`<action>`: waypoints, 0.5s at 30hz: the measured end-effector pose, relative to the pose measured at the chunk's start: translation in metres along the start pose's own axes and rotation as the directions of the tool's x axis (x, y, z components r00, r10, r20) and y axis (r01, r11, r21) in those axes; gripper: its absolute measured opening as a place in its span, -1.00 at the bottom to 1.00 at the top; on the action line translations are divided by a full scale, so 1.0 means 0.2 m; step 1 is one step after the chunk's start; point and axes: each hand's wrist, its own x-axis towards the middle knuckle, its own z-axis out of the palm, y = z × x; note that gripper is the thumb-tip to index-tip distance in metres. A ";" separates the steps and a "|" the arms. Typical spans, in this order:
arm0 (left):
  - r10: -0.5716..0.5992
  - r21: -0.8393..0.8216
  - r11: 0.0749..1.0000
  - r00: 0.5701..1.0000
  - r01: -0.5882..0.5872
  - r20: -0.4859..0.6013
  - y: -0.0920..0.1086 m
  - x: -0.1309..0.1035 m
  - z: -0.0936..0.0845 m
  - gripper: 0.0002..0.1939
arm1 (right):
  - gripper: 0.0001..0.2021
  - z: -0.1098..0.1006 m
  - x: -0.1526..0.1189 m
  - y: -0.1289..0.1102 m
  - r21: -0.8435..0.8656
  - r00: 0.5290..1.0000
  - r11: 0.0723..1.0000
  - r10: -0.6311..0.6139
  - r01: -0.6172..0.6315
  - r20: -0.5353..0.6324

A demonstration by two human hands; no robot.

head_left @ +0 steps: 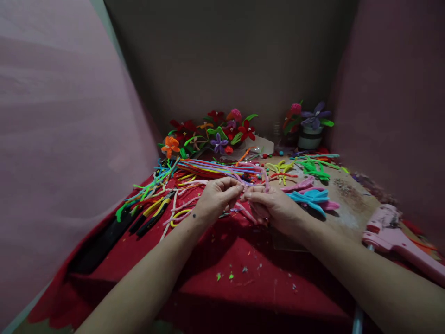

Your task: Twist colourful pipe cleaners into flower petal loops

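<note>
Pink pipe cleaner (266,179): arches upward, nearer our right hand (273,204)
Grip: pinched on it, our left hand (219,195) likewise

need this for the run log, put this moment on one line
left hand: pinching pink fuzzy stem | right hand: pinching same stem | right side: blue fuzzy bundle, pink glue gun

Red-clothed table (208,260), fuzzy stem bundle (219,169), yellow-and-black pliers (157,214), bent green stems (314,170)
</note>
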 end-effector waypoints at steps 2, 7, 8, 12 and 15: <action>0.026 0.100 0.995 1.000 -0.025 -0.007 0.04 -0.03 -0.07 -0.81 | -0.87 -0.01 0.00 0.00 -0.005 1.000 1.000 -0.001 0.001 -0.026; -0.053 0.590 0.804 0.980 -0.073 0.194 0.04 -0.20 -0.30 -0.81 | -0.89 -0.03 0.02 0.00 0.027 0.999 0.999 0.024 -0.023 -0.042; -0.078 0.700 0.707 0.972 -0.103 0.222 0.02 -0.23 -0.34 -0.82 | -0.88 -0.03 0.02 0.00 0.042 0.999 0.999 0.035 -0.034 -0.020; -0.017 0.932 0.310 0.980 -0.185 0.200 -0.09 -0.34 -0.39 -0.81 | -0.83 -0.02 0.01 0.00 0.097 0.993 0.988 0.120 -0.120 0.008; -0.005 0.946 0.220 0.969 -0.239 0.246 -0.13 -0.36 -0.38 -0.80 | -0.85 -0.01 0.01 -0.01 0.111 0.992 0.985 0.130 -0.128 -0.005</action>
